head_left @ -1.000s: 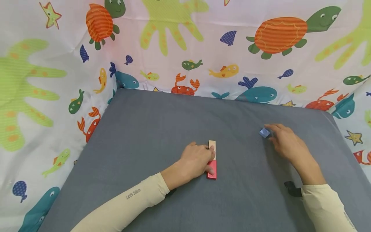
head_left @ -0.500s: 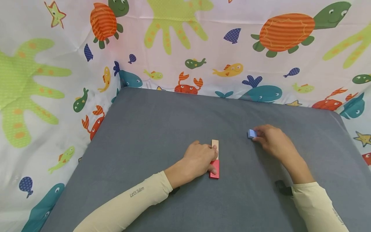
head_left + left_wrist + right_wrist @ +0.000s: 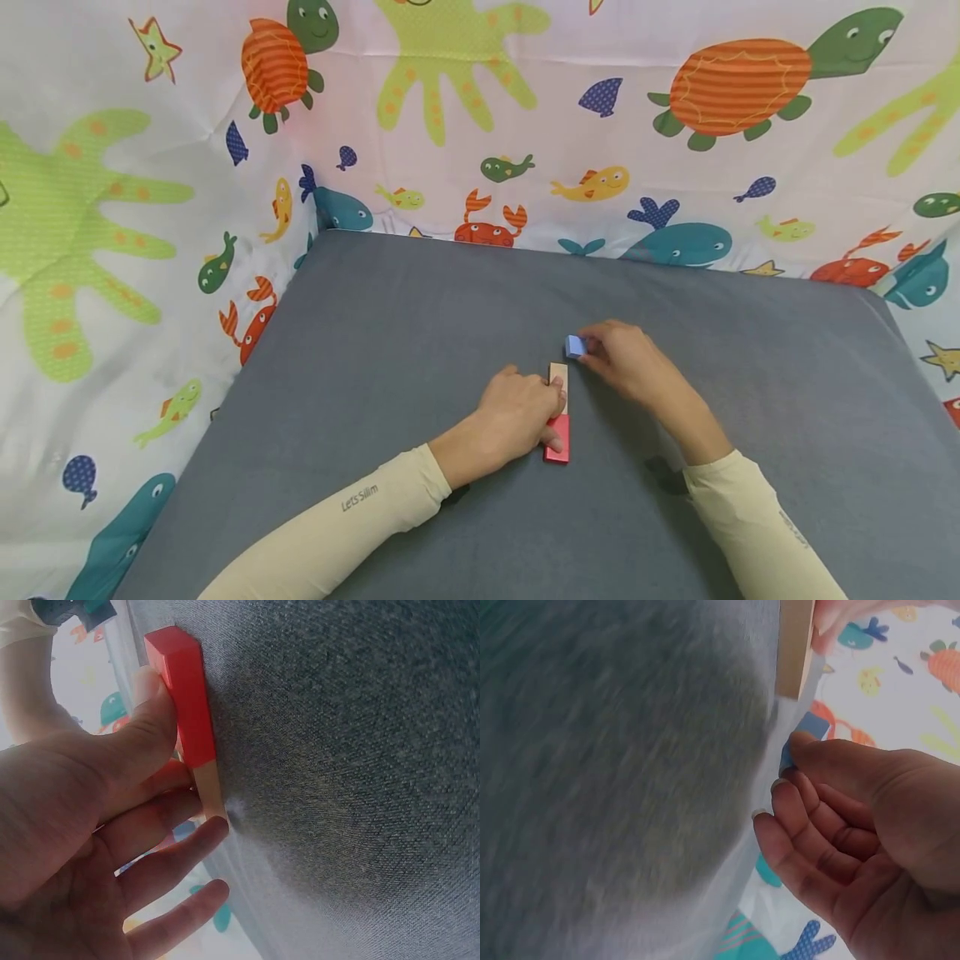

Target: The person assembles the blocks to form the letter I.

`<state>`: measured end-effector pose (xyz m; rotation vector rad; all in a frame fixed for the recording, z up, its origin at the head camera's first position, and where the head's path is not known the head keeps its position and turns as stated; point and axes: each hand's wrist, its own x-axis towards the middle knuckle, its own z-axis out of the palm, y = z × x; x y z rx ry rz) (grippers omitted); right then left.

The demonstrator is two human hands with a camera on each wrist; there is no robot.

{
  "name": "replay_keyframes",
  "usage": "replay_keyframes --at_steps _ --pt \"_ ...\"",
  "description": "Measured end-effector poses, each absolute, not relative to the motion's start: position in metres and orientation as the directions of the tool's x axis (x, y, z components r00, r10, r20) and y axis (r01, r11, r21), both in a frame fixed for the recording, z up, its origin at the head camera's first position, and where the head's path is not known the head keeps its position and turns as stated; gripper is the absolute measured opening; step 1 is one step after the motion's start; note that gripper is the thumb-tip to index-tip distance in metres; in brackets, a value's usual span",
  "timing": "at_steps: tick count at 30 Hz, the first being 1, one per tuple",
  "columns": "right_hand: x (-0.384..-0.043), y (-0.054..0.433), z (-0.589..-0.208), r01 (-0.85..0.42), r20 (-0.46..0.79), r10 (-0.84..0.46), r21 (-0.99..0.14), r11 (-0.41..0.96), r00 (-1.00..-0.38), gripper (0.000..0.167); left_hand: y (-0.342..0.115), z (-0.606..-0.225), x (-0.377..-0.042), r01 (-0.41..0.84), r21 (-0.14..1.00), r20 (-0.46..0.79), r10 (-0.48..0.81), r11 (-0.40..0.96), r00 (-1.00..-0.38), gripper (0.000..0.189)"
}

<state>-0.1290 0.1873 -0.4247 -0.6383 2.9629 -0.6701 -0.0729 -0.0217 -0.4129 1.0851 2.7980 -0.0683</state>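
Note:
A red block [image 3: 557, 440] and a plain wooden block [image 3: 558, 387] lie end to end on the grey cloth, forming one narrow strip. My left hand [image 3: 517, 414] rests over them from the left; its thumb [image 3: 154, 705] lies along the red block and its fingers reach the wooden one. My right hand [image 3: 626, 358] pinches a small blue block [image 3: 575, 347] between thumb and fingertips, just beyond the wooden block's far end and slightly to its right. In the right wrist view, the blue block [image 3: 810, 729] shows close to the wooden block's end [image 3: 791, 667].
Grey cloth [image 3: 405, 308] covers the table. White fabric [image 3: 450, 83] printed with sea animals rises along the back, left and right edges. Dark straps show near both sleeve cuffs.
My right hand takes hold of the blue block and carries it left, from the right side of the cloth to near the wooden block. My left hand stays on its blocks.

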Motion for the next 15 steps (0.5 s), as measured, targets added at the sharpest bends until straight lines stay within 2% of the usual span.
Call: replay_keyframes --at_steps 6,15 --pt "-0.135 0.176 -0.429 -0.348 -0.002 -0.38 -0.397 0.849 -0.925 0.033 -0.02 -0.413 -0.073 0.675 0.014 -0.158 0.668 0.737 -0.727 0.058" --pt "-0.136 0.165 -0.432 -0.326 -0.016 -0.365 -0.413 0.85 -0.931 0.034 -0.019 -0.412 -0.073 0.668 0.007 -0.171 0.659 0.744 -0.732 0.068"
